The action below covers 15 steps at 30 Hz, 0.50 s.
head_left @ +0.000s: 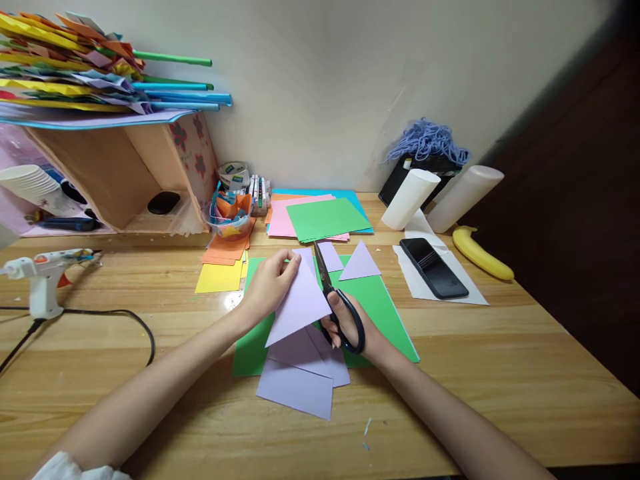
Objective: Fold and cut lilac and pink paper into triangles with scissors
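My left hand [273, 283] pinches a lilac paper piece [300, 300] near its top edge, holding it up over the green sheet [377, 313]. In my right hand [353, 323] is a pair of black-handled scissors [325, 270], thumb and fingers through the loops. The blades point up and away, right along the paper's right edge; whether they touch it I cannot tell. Below, several lilac paper pieces [295, 390] overlap on the green sheet and the table. A lilac triangle [361, 261] and another lilac scrap [329, 256] lie beyond the scissors.
Coloured paper sheets [327, 219] are stacked at the back, with orange and yellow paper [220, 277] and a tub of scraps [230, 217] to their left. A glue gun [45, 280] with its cable stands far left. On the right are a phone [434, 267] and banana [483, 253].
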Tool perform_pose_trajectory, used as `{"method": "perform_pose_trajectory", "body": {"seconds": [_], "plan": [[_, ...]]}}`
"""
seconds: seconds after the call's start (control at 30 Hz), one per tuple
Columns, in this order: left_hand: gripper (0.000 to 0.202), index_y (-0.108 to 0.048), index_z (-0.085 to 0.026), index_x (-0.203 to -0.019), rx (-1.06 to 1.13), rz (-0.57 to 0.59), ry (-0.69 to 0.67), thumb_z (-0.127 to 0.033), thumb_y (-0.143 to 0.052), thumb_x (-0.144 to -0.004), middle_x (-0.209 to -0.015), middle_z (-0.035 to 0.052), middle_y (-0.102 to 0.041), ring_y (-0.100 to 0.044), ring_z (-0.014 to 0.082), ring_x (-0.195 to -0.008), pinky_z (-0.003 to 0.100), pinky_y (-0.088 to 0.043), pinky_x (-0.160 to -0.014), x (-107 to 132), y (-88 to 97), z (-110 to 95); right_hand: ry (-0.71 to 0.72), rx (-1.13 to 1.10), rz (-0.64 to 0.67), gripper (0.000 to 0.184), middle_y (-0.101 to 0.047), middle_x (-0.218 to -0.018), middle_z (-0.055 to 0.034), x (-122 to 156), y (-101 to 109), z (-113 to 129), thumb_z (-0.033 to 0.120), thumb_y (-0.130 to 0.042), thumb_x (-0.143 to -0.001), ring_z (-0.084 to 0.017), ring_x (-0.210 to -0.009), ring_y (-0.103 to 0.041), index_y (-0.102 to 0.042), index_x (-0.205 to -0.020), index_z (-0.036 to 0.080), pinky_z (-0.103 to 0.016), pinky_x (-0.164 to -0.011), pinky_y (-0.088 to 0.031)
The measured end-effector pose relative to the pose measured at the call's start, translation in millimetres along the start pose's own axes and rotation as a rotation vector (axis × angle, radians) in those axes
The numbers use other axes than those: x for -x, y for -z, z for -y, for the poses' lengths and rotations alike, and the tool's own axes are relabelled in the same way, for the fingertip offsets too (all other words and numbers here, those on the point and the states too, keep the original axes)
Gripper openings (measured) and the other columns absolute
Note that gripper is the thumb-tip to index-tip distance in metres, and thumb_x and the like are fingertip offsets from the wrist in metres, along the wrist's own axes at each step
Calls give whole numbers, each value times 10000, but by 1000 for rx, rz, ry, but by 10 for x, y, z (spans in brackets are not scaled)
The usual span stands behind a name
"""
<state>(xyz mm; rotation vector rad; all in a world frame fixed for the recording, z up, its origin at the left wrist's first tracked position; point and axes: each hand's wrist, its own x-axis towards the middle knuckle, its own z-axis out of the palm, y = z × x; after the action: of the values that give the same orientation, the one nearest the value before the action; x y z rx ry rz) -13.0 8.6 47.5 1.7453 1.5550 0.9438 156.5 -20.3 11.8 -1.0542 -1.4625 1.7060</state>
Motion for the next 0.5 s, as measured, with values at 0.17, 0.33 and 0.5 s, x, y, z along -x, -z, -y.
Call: {"method": "perform_pose_trajectory", "body": {"seconds": [0.17, 0.33, 0.5], "plan": [[335, -479, -177, -676, -65, -25, -19, -440, -389, -863, -515, -51, -423, -380, 91, -484, 207, -248, -463, 12, -28, -1, 53, 47, -11, 344, -402, -432, 98, 16, 11, 96, 490, -545, -774, -59, -324, -402, -384, -683, 200, -180, -360, -342], [311, -527, -190, -818, -2, 55, 35, -453, -368, -867, -504, -44, -514, -495, 117, -486, 221, -352, -514, -27, -23, 42, 89, 189, -123, 256, -418, -444, 99, -8, 201, 219, 403, -587, -750, -61, -336, -394, -440, -741, 193, -179, -361, -337], [311, -524, -189, -928, -228, 210, 77, -465, -492, -790, -872, 49, -627, -591, 186, -776, 278, -417, -634, -49, 21, 190, 159, 292, -456, 287, -439, -492, 78, -125, 772, 207, 437, -616, -698, -67, -353, -386, -469, -717, 191, -192, -364, -307]]}}
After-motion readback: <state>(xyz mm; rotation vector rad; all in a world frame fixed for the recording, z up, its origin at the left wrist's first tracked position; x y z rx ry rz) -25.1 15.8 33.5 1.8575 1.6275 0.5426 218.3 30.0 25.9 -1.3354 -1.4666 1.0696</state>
